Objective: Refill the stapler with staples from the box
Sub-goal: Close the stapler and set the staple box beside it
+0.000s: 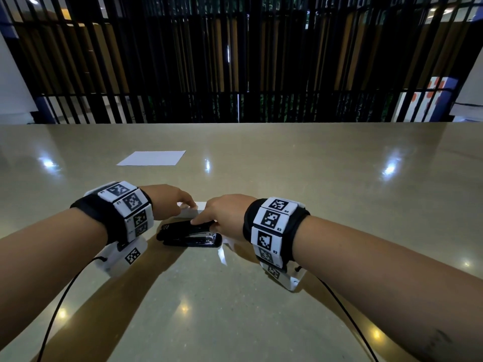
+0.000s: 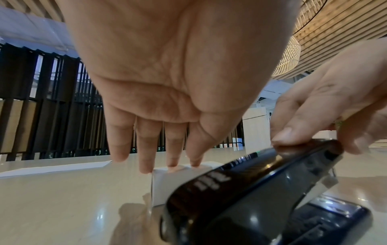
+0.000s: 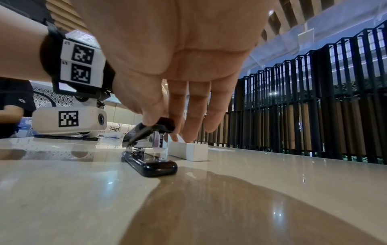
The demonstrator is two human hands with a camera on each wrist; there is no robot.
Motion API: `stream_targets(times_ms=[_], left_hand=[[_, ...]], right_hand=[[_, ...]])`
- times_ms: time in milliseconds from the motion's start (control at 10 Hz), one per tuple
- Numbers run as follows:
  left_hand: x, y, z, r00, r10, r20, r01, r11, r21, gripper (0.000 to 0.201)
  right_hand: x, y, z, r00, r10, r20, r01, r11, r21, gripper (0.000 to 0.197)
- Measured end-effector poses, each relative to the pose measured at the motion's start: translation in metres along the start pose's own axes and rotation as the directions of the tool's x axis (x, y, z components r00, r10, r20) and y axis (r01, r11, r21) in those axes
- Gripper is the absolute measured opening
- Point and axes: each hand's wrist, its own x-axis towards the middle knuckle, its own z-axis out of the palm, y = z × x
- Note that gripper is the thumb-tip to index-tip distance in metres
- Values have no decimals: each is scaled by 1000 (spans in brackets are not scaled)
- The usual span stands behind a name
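Just behind stapler, white box on table; my left hand presses box top, fingers straight; right hand pinches stapler lid front; I'd lift slowly, keeping base flat

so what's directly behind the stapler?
A white box sits just behind the stapler, left hand fingertips resting on top. Its contents are hidden; the box looks closed.

A glossy beige stone counter carries a black stapler near, a small white cardboard box just beyond, and a white paper sheet far left.
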Motion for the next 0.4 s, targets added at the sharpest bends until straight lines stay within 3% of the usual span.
stream_targets(times_ms=[100, 200, 400], left_hand=[[1, 0, 0, 1000, 0, -4, 0, 1000, 4, 49], [2, 1, -1, 1000, 3, -15, -3, 1000, 0, 48], [8, 20, -17, 985, 58, -160, -60, 998, -7, 34]], right_hand=[[-5, 1, 3, 999, -34, -23, 33, 997, -73, 49], [-13, 5, 1, 997, -11, -79, 13, 1000, 28, 52], [-30, 27, -6, 984, 167, -63, -163, 984, 68, 33]])
